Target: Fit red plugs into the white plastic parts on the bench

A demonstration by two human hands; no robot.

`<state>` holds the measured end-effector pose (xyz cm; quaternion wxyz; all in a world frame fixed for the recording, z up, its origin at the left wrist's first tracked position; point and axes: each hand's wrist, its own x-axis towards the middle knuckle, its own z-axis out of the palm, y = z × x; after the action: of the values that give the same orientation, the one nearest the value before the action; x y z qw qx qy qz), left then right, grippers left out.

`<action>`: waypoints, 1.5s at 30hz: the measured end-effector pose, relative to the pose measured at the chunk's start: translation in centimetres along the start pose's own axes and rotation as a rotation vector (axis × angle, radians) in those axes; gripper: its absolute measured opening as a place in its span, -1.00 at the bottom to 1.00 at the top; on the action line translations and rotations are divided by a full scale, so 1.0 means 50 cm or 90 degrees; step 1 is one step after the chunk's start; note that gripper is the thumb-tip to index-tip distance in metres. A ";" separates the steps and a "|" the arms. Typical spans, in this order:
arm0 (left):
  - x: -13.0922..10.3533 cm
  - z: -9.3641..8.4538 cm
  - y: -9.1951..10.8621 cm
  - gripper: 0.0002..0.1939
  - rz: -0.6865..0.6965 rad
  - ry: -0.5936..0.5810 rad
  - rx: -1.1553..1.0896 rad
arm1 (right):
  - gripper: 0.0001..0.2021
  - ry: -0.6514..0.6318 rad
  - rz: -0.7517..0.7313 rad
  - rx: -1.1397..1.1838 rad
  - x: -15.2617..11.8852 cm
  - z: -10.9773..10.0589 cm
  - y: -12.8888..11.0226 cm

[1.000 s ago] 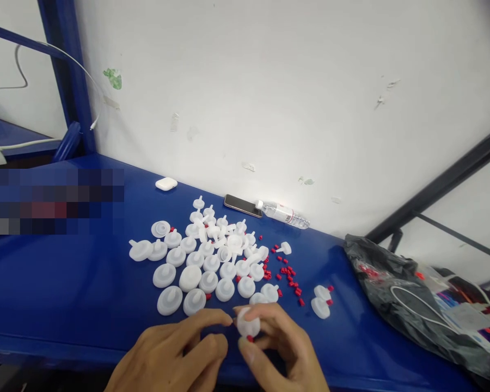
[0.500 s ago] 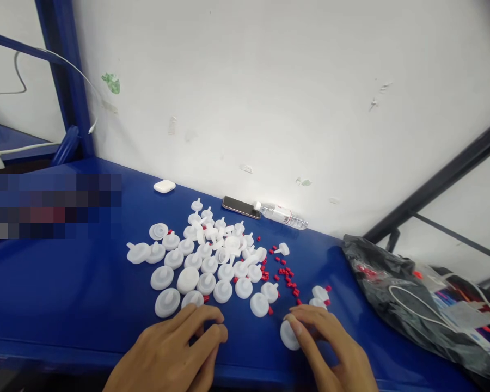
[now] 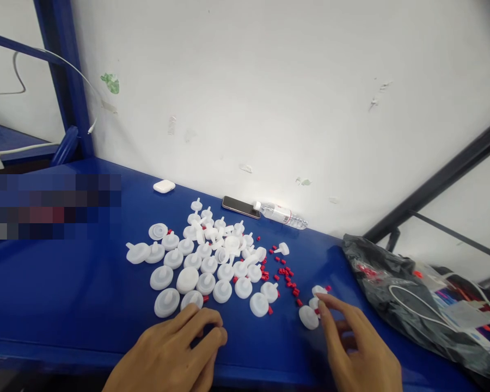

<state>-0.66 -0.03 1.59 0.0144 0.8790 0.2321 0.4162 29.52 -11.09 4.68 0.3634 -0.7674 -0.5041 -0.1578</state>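
Many white translucent plastic discs with a short spout [image 3: 161, 278], which look like small funnels or disc filters, cover the middle of the blue table. My left hand [image 3: 175, 345] rests at the front edge of this group, its fingers loosely curled with a gap between them and nothing visible in them. To the right, a white disc [image 3: 308, 318] lies on the table with a red cap [image 3: 317, 311] at its side. My right hand [image 3: 357, 337] is just beside it, thumb and index fingertips slightly apart near the cap. Two more capped discs [image 3: 319, 291] are partly behind these fingertips.
Loose red caps [image 3: 288, 277] are scattered right of the discs. Along the wall lie a phone [image 3: 240, 207], a water bottle [image 3: 281, 214] and a white earphone case [image 3: 164, 187]. A dark plastic bag [image 3: 375, 294] with cables and packets is at the right.
My right hand has moved right with the disc it was pinching, which now lies beside the other capped discs, and the fingers have loosened. The left hand has stayed put.
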 end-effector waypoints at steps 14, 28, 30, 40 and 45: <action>0.010 -0.011 0.012 -0.67 -0.022 -0.032 -0.036 | -0.72 -0.263 -0.176 0.166 -0.012 0.090 -0.170; 0.019 -0.019 0.010 -0.71 -0.044 -0.022 -0.071 | -0.65 -0.247 -0.196 0.111 -0.015 0.113 -0.173; 0.019 -0.017 0.009 -0.71 -0.042 -0.020 -0.075 | -0.68 -0.250 -0.205 0.118 -0.014 0.111 -0.176; 0.023 -0.023 0.009 -0.70 -0.027 -0.031 -0.068 | -0.55 -0.246 -0.235 0.085 -0.018 0.112 -0.174; 0.020 -0.023 0.010 -0.71 -0.026 -0.039 -0.080 | -0.57 -0.259 -0.242 0.087 -0.013 0.108 -0.177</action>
<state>-0.74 -0.26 3.18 0.0853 0.8837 0.2228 0.4026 20.70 -5.62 4.12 0.2696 -0.6488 -0.7109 -0.0314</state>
